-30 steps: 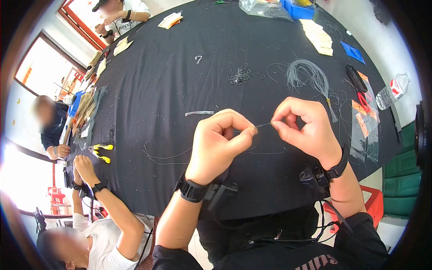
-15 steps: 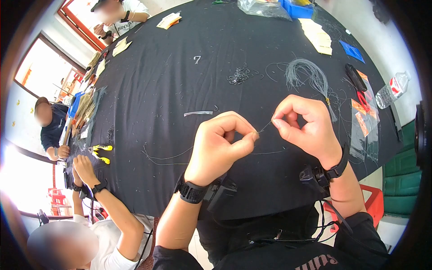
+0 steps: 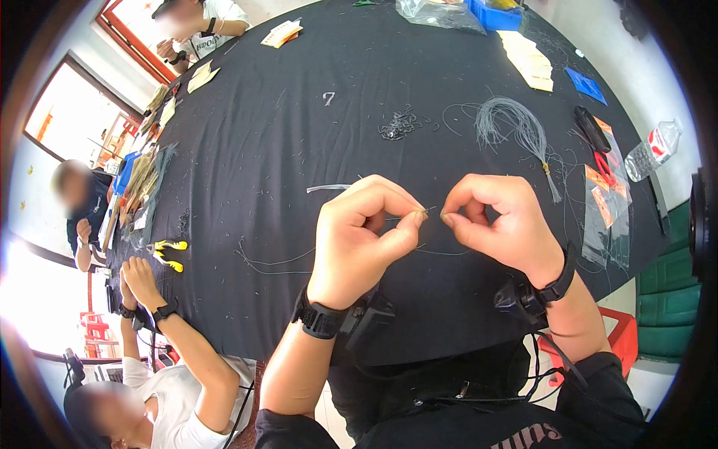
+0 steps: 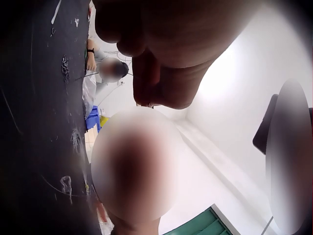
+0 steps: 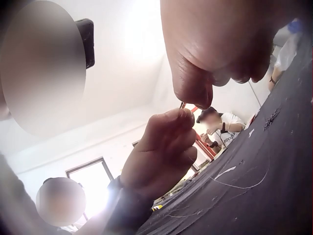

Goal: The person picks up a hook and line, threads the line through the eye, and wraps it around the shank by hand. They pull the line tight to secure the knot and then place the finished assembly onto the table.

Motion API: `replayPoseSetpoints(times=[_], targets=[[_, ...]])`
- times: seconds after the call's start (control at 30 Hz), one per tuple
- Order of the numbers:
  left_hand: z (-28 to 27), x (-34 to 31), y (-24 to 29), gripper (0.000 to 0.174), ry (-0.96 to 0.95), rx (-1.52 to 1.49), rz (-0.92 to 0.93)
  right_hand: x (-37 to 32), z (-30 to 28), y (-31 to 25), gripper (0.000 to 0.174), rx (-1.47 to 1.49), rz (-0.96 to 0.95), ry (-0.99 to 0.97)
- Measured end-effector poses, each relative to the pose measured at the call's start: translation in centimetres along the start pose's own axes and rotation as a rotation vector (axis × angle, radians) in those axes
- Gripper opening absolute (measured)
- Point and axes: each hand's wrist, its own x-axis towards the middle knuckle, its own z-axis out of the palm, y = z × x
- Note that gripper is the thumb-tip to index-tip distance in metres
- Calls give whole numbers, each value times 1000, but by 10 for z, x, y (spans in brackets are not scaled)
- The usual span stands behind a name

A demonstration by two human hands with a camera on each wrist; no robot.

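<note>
From the head, over the counter's (image 3: 232, 314) near edge, our left grip (image 3: 366, 236) pinches a thin piece (image 3: 431, 210); our right grip (image 3: 505, 224) seems to pinch its end. Left wrist: fingers mostly hide it. Right wrist: fingertips crowd it; uneven pull could slip it loose.

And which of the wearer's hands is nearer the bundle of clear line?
Right. The right hand is on the wearer's side of the bundle; the left hand is farther off, to its left.
</note>
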Motion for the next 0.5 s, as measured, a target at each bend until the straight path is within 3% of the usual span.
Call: replayPoseSetpoints(times=[0.37, 0.5], targets=[[6, 4, -9, 9, 70, 303, 275, 2, 3, -3, 12, -128, -157, -36], [6, 2, -7, 9, 32, 346, 226, 2, 1, -4, 12, -122, -139, -41]])
